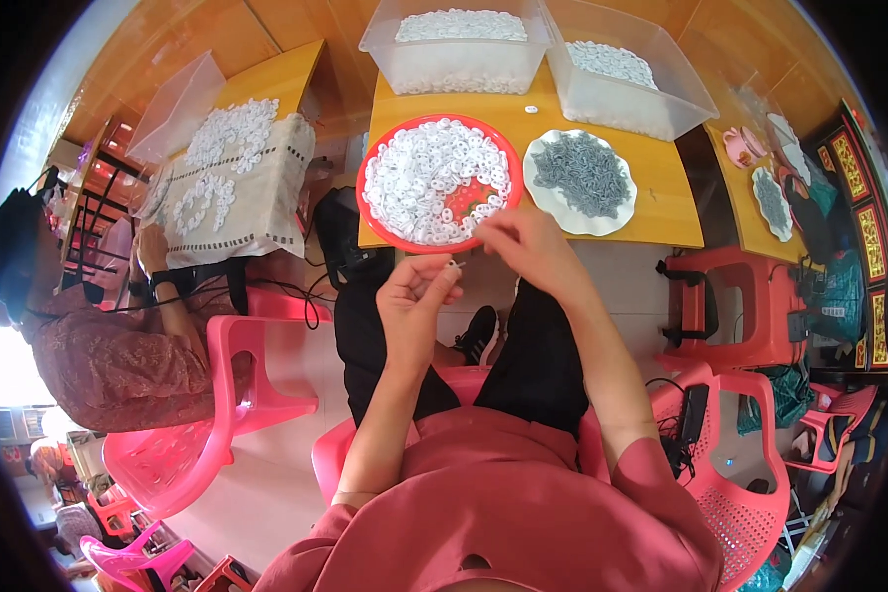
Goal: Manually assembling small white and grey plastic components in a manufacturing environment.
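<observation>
My left hand point(412, 301) is closed in a pinch on a small white plastic piece point(455, 264), held just off the table's front edge. Close by on the right, my right hand point(541, 259) has its fingers bent together near the rim of a round red tray point(514, 158); whatever is between those fingertips is too small to make out. Many small white plastic pieces point(409, 183) with holes fill the tray, except for a bare patch at its right side. Beside it, a white scalloped plate point(543, 202) carries a heap of small grey pieces point(582, 173).
Two clear plastic bins point(454, 69) point(641, 107) of white pieces stand at the back of the yellow table point(661, 197). At left, a seated person point(118, 345) works at a cloth-covered table point(266, 217). Pink chairs point(227, 385) flank me; a red stool point(750, 296) stands at right.
</observation>
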Demonstrator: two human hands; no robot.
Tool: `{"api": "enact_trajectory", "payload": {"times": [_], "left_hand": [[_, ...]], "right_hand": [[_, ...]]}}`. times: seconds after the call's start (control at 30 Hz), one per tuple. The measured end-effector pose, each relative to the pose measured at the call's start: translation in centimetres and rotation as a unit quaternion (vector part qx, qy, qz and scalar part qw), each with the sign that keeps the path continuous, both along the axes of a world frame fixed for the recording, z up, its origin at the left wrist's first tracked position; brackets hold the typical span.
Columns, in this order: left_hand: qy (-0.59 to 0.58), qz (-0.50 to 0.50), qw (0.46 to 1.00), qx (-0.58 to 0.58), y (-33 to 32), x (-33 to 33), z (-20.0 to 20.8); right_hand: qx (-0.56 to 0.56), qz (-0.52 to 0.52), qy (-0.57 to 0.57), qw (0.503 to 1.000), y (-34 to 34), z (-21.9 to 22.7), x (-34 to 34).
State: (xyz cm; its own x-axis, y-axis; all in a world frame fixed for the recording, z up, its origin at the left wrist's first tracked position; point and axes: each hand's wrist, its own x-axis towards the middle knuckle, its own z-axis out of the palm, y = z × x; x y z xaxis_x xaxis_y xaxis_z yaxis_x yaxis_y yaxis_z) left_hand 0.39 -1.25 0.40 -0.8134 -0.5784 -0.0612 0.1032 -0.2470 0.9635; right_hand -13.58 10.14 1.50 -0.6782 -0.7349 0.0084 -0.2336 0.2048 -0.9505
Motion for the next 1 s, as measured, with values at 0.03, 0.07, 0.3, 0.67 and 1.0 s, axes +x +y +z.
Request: {"api": "enact_trajectory", "payload": {"times": [0.03, 0.07, 0.3, 0.67, 1.0], "left_hand": [[0.012, 0.017, 1.0, 0.012, -0.2, 0.0, 0.0], [0.012, 0.013, 1.0, 0.012, -0.3, 0.0, 0.0], [0.011, 0.051, 0.998, 0.037, -1.2, 0.2, -0.3], [0.142, 0.004, 0.932, 0.335, -2.8, 0.5, -1.8], [0.181, -0.032, 0.948, 0.258, -0.8, 0.1, -1.1]], "right_hand": [[0.035, -0.027, 0.109, 0.993, -1.0, -0.8, -1.1], [0.07, -0.055, 0.218, 0.972, -2.0, -1.4, -1.8], [0.21, -0.071, 0.29, 0.931, -7.9, -4.7, -2.8], [-0.011, 0.007, 0.1, 0.995, -3.6, -0.8, 0.7], [-0.226, 0.058, -0.24, 0.942, -1.4, -0.2, 4.8]]}}
